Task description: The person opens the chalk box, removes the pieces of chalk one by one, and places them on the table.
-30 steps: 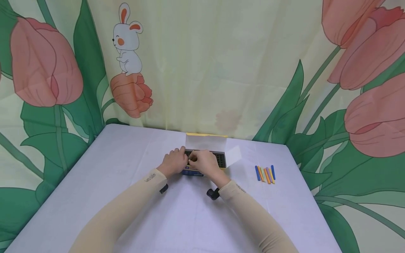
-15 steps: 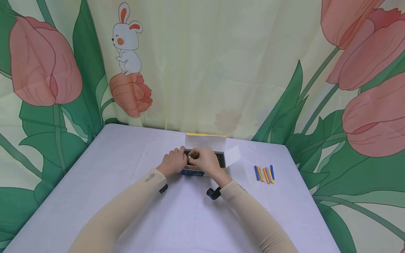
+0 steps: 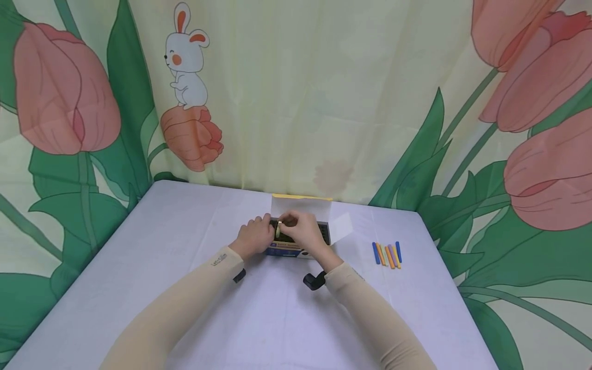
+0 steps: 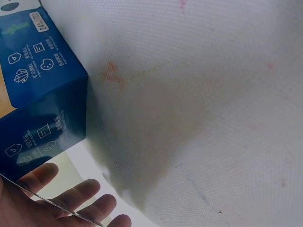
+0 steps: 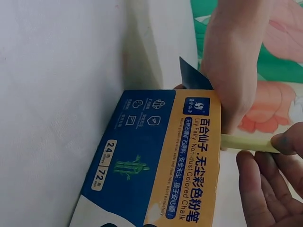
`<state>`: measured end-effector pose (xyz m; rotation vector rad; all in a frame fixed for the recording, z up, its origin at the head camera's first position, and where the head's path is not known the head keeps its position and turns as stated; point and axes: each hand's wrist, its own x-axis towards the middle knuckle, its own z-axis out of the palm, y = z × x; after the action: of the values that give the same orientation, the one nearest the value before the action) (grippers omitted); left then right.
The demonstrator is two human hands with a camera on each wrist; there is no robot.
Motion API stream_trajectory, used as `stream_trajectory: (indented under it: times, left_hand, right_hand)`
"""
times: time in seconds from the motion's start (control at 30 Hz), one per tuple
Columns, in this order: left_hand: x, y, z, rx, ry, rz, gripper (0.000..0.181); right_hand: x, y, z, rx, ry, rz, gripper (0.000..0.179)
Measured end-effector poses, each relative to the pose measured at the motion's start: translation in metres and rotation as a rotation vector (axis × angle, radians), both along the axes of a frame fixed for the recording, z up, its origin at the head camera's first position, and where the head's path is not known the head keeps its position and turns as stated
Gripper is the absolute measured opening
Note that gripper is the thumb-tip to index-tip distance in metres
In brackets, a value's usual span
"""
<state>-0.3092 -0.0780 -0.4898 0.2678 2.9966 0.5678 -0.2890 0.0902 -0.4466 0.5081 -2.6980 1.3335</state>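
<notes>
A blue and yellow chalk box [image 5: 156, 156] stands on the white-covered table, its lid raised at the back. My right hand [image 3: 302, 232] is over the box and pinches a pale yellow-green chalk stick [image 5: 246, 143] between thumb and fingers. In the head view that chalk [image 3: 278, 229] stands nearly upright at the box's left end, its lower part hidden in the box. My left hand [image 3: 254, 236] rests against the left end of the box. In the left wrist view, its fingers [image 4: 87, 191] look extended beside the side flap.
Several coloured chalk sticks [image 3: 387, 255] lie in a row on the table [image 3: 277, 318], right of the box. A white side flap [image 3: 341, 229] sticks out from the box's right end. A tulip-patterned curtain [image 3: 287, 103] hangs behind the table.
My right hand has lifted slightly and shifted right, and more of the pale chalk shows above the box's left end. The left hand stays in place.
</notes>
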Motion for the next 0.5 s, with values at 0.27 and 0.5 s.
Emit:
stream_trajectory:
  times: [0.27, 0.5]
  left_hand:
    - [0.000, 0.000, -0.002, 0.006, 0.016, -0.011, 0.045]
    - [0.001, 0.000, -0.002, 0.007, 0.028, -0.014, 0.048]
  right_hand:
    - [0.000, 0.006, 0.002, -0.080, -0.010, -0.030, 0.015]
    - [-0.002, 0.017, 0.014, -0.126, 0.044, -0.082, 0.016]
